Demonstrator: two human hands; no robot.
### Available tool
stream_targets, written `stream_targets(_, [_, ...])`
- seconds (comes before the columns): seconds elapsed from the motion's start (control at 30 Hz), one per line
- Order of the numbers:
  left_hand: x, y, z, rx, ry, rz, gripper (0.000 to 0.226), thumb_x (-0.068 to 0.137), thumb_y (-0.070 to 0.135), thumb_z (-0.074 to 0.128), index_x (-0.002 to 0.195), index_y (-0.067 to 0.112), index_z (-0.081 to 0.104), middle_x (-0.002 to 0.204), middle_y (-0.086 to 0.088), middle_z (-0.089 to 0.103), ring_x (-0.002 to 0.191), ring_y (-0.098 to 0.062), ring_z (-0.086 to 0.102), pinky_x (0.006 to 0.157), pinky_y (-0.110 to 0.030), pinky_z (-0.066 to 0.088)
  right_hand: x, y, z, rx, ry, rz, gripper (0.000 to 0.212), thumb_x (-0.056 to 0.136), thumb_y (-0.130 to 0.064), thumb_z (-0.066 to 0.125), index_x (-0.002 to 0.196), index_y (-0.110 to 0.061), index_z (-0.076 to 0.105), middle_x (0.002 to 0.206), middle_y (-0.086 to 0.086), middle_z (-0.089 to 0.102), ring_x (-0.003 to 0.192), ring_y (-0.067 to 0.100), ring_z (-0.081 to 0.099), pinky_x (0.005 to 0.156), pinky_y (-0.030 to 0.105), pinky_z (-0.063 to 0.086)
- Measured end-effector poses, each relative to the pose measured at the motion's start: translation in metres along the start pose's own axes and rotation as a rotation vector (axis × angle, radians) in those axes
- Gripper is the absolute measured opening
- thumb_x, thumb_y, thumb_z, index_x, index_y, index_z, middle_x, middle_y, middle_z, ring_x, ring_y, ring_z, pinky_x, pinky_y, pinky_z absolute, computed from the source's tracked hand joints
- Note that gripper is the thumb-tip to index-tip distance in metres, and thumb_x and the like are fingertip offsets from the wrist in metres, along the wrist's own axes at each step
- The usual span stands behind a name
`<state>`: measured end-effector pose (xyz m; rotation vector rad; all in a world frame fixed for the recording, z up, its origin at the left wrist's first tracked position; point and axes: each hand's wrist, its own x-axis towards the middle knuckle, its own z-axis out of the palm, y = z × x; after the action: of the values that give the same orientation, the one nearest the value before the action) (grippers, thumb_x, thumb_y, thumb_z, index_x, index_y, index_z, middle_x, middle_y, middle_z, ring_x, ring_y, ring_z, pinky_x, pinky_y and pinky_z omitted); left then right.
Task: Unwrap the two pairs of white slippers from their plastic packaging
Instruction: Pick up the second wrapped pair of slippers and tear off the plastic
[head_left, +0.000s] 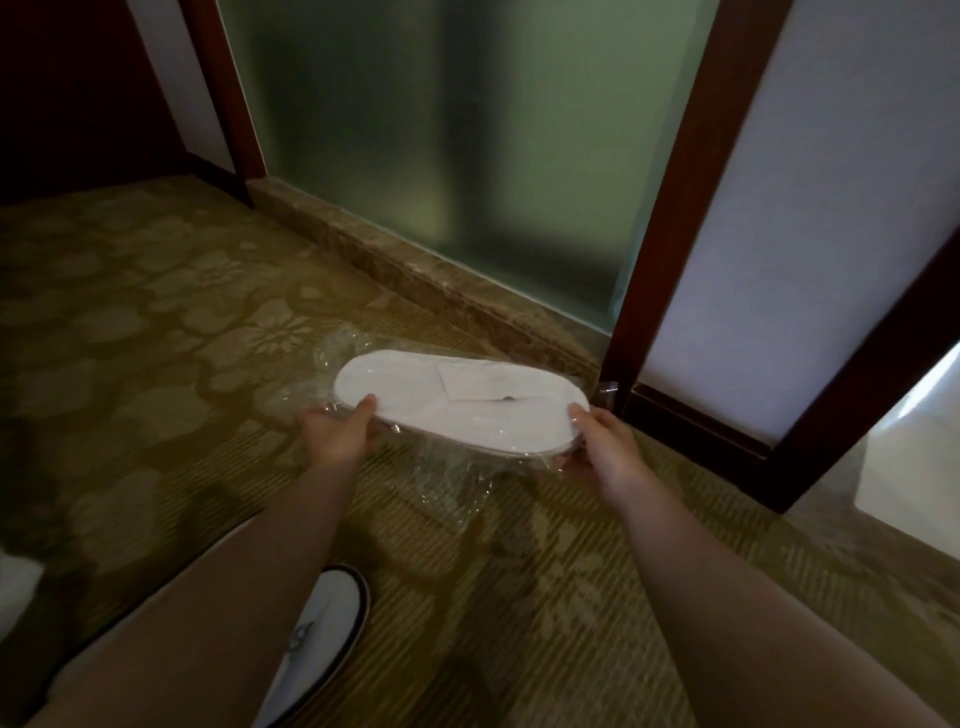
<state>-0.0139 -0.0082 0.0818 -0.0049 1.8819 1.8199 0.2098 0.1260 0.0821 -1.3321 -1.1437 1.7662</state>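
Note:
A flat pair of white slippers (457, 400) lies stacked inside a clear plastic bag (452, 483), held above the carpet in the middle of the view. My left hand (340, 431) grips the heel end at the left, thumb on top of the plastic. My right hand (605, 441) grips the toe end at the right, thumb on top and fingers underneath. Loose crinkled plastic hangs below the slippers and sticks out past the left end. Only this one wrapped pair is in view.
A patterned olive carpet (156, 332) covers the floor. A stone sill (415, 270) runs under a frosted glass panel (441, 135) with dark wooden frames (670, 208). Near the bottom, a white slipper with a dark rim (327, 623) is on a foot, beside my bare leg.

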Motion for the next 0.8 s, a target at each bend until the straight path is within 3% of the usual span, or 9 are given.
stream_targets(0.07, [-0.004,0.002,0.003,-0.006,-0.045,0.018,0.064,0.080,0.016,0.070,0.133,0.007,0.035,0.128,-0.019,0.057,0.101,-0.032,0.066,0.079,-0.042,0.057,0.003,0.000,-0.003,0.051,0.057,0.026,0.013,0.092,-0.031,0.055,0.084,-0.022,0.058,0.087,0.004,0.059,0.070,0.020,0.058,0.047,0.028,0.052])
stream_targets(0.17, [-0.009,0.004,0.006,-0.059,-0.071,0.014,0.063,0.079,0.020,0.071,0.132,0.011,0.037,0.131,-0.018,0.056,0.104,-0.031,0.065,0.088,-0.048,0.055,0.006,0.000,-0.010,0.125,0.136,0.051,0.011,0.094,-0.036,0.051,0.092,-0.027,0.058,0.094,0.003,0.059,0.085,0.024,0.059,0.053,0.032,0.055])
stream_targets(0.27, [-0.010,0.005,0.002,-0.092,-0.096,0.014,0.056,0.082,0.025,0.068,0.130,0.007,0.044,0.125,-0.016,0.061,0.100,-0.027,0.067,0.072,-0.038,0.058,0.007,-0.001,-0.019,0.098,0.215,0.034,0.015,0.094,-0.041,0.047,0.102,-0.032,0.055,0.101,0.004,0.058,0.093,0.026,0.059,0.075,0.044,0.057])
stream_targets(0.33, [-0.010,0.005,-0.001,-0.086,-0.116,0.030,0.049,0.085,0.028,0.065,0.125,0.004,0.051,0.117,-0.015,0.066,0.089,-0.023,0.069,0.062,-0.030,0.055,0.005,-0.003,-0.029,0.070,0.261,0.010,0.021,0.094,-0.041,0.047,0.110,-0.032,0.057,0.104,0.005,0.058,0.093,0.026,0.058,0.082,0.044,0.054])
stream_targets(0.43, [-0.012,0.005,-0.009,-0.015,-0.131,0.072,0.043,0.088,0.030,0.061,0.119,0.001,0.053,0.097,-0.011,0.070,0.071,-0.016,0.066,0.048,-0.023,0.052,0.003,-0.006,-0.043,0.083,0.305,-0.016,0.026,0.094,-0.040,0.048,0.116,-0.029,0.058,0.101,0.005,0.060,0.088,0.024,0.058,0.072,0.037,0.052])
stream_targets(0.53, [-0.011,0.005,-0.018,0.071,-0.170,0.088,0.038,0.088,0.034,0.059,0.111,0.005,0.056,0.095,-0.010,0.067,0.070,-0.017,0.063,0.048,-0.023,0.051,0.002,-0.005,-0.057,0.074,0.322,-0.013,0.026,0.094,-0.039,0.049,0.116,-0.029,0.059,0.088,0.001,0.060,0.069,0.017,0.056,0.062,0.030,0.050])
stream_targets(0.63, [-0.013,0.006,-0.027,0.230,-0.270,0.043,0.042,0.087,0.043,0.056,0.107,0.007,0.061,0.091,-0.010,0.064,0.070,-0.020,0.058,0.051,-0.025,0.047,-0.001,-0.005,-0.062,0.082,0.304,-0.004,0.026,0.094,-0.038,0.049,0.116,-0.028,0.059,0.084,0.001,0.060,0.064,0.015,0.054,0.056,0.026,0.045])
stream_targets(0.7, [-0.015,0.008,-0.033,0.377,-0.405,-0.033,0.042,0.087,0.052,0.051,0.095,0.013,0.062,0.080,-0.006,0.063,0.068,-0.020,0.057,0.056,-0.027,0.045,-0.004,-0.006,-0.061,0.076,0.275,0.017,0.025,0.093,-0.040,0.050,0.114,-0.030,0.059,0.087,0.001,0.060,0.069,0.017,0.056,0.060,0.029,0.048])
stream_targets(0.8, [-0.016,0.007,-0.036,0.444,-0.559,-0.143,0.034,0.089,0.047,0.049,0.074,0.018,0.058,0.048,0.005,0.054,0.040,-0.009,0.048,0.038,-0.016,0.039,-0.005,-0.007,-0.061,0.033,0.230,0.019,0.018,0.092,-0.040,0.053,0.106,-0.031,0.059,0.092,0.003,0.061,0.072,0.019,0.058,0.067,0.035,0.051])
